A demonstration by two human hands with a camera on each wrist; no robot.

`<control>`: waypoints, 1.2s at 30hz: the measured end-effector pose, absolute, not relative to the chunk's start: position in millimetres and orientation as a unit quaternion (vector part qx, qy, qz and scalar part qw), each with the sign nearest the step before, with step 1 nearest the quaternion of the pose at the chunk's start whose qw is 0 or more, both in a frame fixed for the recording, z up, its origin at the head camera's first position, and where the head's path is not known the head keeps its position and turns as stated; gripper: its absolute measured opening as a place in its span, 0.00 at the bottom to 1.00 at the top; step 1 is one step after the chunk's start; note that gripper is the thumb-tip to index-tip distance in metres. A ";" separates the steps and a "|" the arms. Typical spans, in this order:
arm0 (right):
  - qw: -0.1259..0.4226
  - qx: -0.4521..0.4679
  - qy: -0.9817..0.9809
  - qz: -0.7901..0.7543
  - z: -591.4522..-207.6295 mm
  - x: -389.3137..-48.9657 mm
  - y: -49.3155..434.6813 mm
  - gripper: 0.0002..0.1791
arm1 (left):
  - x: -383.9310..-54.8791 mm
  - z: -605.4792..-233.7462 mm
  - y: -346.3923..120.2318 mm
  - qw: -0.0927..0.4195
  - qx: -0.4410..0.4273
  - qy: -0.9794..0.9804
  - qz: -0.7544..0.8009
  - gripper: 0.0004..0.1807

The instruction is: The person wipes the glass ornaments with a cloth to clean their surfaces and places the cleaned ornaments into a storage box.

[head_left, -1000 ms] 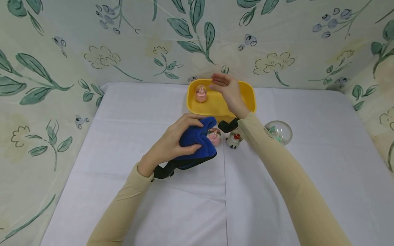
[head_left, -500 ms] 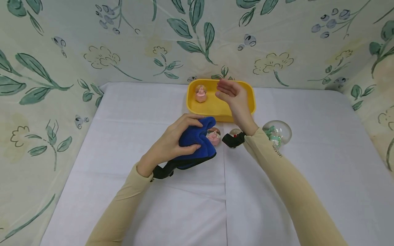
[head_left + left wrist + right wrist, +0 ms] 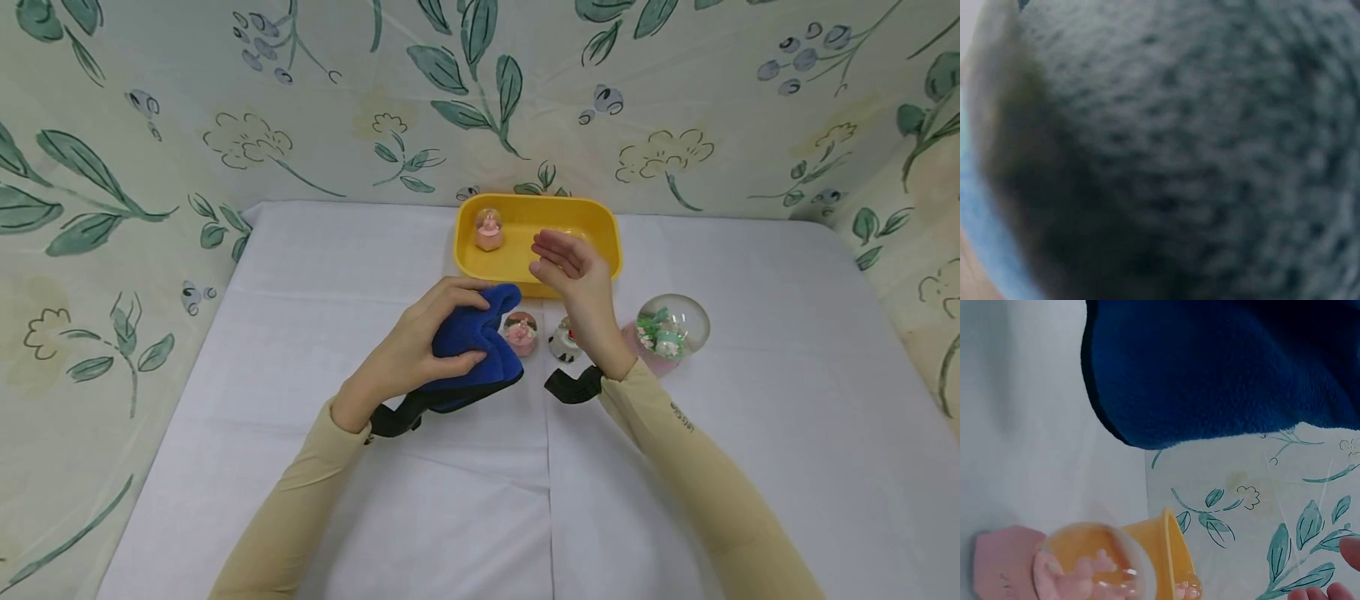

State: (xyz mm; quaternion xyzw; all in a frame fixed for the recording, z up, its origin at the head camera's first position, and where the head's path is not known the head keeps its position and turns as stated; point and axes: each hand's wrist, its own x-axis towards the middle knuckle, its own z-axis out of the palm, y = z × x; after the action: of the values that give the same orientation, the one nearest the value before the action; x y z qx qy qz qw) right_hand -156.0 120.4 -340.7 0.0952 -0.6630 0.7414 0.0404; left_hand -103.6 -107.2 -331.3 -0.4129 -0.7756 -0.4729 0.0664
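Observation:
My left hand (image 3: 427, 333) grips a folded blue cloth (image 3: 472, 342) with dark edging, thumb below and fingers over the top. The cloth's fuzzy surface (image 3: 1204, 144) fills most of the left wrist view. My right hand (image 3: 585, 283) hovers in front of the yellow tray (image 3: 525, 287), fingers slightly bent and holding nothing. A small pink snow globe (image 3: 521, 334) stands just right of the cloth; it also shows low in the right wrist view. Beside it, a white snow globe with red and black (image 3: 564, 343) is partly hidden by the right hand.
Inside the tray's left end sits another small pink snow globe (image 3: 488, 232). A larger snow globe (image 3: 667, 329) with a green and white figure and pink base stands right of my right wrist. White cloth (image 3: 322, 250) covers the table, with a floral curtain (image 3: 315, 100) behind.
My right hand has drawn back from over the tray toward me and slightly right, uncovering the larger snow globe. The left hand and blue cloth have stayed nearly still.

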 end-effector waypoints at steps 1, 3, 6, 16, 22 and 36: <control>0.041 0.097 -0.665 0.740 -342.4 -153.5 120.7 0.23 | -103.7 -331.4 -107.4 0.067 -0.413 -0.776 -0.473 0.28; 0.041 0.100 -0.668 0.737 -346.1 -148.8 121.6 0.24 | -103.7 -331.3 -107.6 0.068 -0.413 -0.776 -0.473 0.28; 0.039 0.100 -0.671 0.734 -351.6 -142.9 123.2 0.24 | -103.9 -331.7 -108.0 0.070 -0.413 -0.775 -0.473 0.28; 0.027 0.091 -0.669 0.737 -368.6 -125.9 122.6 0.25 | -104.7 -331.8 -108.6 0.073 -0.415 -0.773 -0.474 0.28; 0.025 0.081 -0.669 0.739 -377.5 -121.4 119.9 0.25 | -105.0 -331.6 -108.7 0.073 -0.414 -0.775 -0.472 0.28; 0.022 0.064 -0.687 0.724 -395.8 -112.9 116.9 0.26 | -106.6 -332.2 -108.9 0.076 -0.417 -0.773 -0.472 0.28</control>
State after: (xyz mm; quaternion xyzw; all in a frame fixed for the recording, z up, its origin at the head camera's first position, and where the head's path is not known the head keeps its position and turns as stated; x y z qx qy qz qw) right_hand -112.9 116.9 -395.8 0.0640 -0.6868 0.7237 0.0219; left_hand -106.6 -108.9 -332.2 -0.4168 -0.7733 -0.4717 0.0756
